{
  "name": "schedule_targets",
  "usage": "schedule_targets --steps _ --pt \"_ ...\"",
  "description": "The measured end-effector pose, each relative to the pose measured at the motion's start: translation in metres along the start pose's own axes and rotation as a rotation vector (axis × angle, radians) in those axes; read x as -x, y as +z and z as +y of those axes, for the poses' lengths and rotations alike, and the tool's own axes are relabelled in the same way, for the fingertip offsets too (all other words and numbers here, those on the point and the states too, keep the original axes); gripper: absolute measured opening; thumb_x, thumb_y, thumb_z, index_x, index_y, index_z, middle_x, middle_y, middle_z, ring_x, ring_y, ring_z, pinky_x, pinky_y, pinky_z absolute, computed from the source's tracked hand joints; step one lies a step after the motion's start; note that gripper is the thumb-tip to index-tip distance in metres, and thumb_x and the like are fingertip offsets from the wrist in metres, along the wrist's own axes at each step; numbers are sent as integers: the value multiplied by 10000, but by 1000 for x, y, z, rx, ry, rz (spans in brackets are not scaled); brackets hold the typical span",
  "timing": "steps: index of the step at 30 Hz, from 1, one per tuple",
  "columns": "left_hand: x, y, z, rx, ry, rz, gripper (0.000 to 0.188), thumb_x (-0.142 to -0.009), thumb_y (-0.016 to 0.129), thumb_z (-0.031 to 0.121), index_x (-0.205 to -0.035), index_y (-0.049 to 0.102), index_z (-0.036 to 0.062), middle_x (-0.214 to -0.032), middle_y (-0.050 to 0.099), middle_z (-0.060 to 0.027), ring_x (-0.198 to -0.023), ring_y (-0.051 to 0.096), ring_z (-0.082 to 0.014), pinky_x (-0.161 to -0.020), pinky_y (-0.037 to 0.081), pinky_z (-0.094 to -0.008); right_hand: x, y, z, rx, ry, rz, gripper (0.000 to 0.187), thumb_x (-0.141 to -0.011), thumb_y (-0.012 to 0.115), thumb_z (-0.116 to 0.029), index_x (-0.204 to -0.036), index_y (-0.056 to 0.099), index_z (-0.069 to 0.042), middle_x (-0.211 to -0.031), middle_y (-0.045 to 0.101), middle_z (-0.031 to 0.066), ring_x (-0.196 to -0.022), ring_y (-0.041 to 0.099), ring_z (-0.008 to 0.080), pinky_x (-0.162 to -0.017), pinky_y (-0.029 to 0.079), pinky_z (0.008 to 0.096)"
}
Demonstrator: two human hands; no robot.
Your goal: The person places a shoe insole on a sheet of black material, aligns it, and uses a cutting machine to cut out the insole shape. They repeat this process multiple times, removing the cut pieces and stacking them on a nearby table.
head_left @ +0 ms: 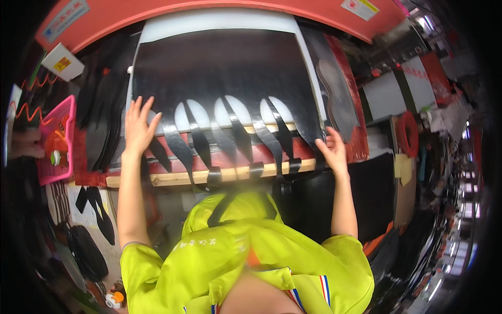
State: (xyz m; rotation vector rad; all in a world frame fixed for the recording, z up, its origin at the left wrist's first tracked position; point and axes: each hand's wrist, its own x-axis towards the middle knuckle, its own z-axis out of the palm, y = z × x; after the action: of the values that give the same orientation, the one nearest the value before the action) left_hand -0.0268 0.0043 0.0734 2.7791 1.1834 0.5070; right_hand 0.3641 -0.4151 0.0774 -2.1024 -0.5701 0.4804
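Observation:
A wide black sheet (225,63) lies over a white board (219,23). Pairs of curved, leaf-shaped cut-outs run along its near part, with white board showing through. Narrow black strips (269,138) between them hang toward me over a wooden edge. My left hand (138,127) rests flat at the sheet's left edge, fingers spread, beside the leftmost cut-out. At the near right corner, my right hand (334,153) has its thumb against the sheet's edge, fingers slightly bent and apart from the thumb. Neither hand is seen gripping anything.
A red machine beam (225,6) spans the far side. Dark curved pieces (107,115) lie left of the board, and a grey curved piece (337,99) lies right. The wooden rail (172,179) borders the near side. A pink basket (65,138) stands left; black sheets (361,193) lie lower right.

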Motion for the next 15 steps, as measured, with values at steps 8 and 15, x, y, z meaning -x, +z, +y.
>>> schedule_targets --steps 8,15 --pt "7 9 4 -16 0 147 557 -879 639 489 -1366 554 232 -1425 489 -177 -1349 416 -395 -1128 312 -501 -134 -73 34 849 -518 253 930 -669 858 -447 -1414 450 -71 -1329 497 282 -1244 466 431 -1057 376 484" --pt "7 23 -6 22 -30 115 665 -921 525 581 -1407 481 129 -1503 388 -174 -1433 291 -377 -1180 222 -486 -195 -81 60 764 -341 -27 964 -654 856 -383 -1479 408 -162 -1478 384 230 -1372 353 392 -1135 296 466"
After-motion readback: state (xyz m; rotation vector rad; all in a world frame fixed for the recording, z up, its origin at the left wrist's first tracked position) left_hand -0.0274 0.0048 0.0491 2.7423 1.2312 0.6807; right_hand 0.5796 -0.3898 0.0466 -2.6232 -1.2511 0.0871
